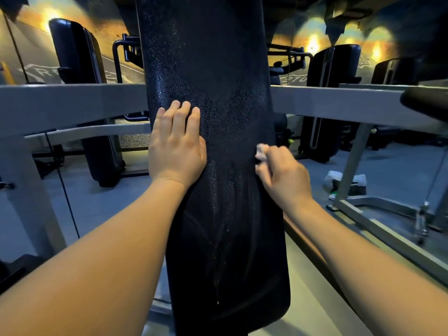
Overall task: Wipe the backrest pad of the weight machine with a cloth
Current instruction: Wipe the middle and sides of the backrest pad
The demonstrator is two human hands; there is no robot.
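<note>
While the left hand (177, 151) presses flat, fingers straight, on the shiny, slippery-looking backrest pad (213, 69), the right hand (281, 175), fingers curled, pinches a soft, light-looking cloth (261, 151), best held bunched.

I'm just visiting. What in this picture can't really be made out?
Head view:
- Cloth: only a pale, blurred scrap shows; the right hand gripping it hides the rest.
- Pad: its top and bottom are cut off by the picture's edges.
- Bundle on the floor: partly behind a frame leg, too small and dim to identify.
</note>
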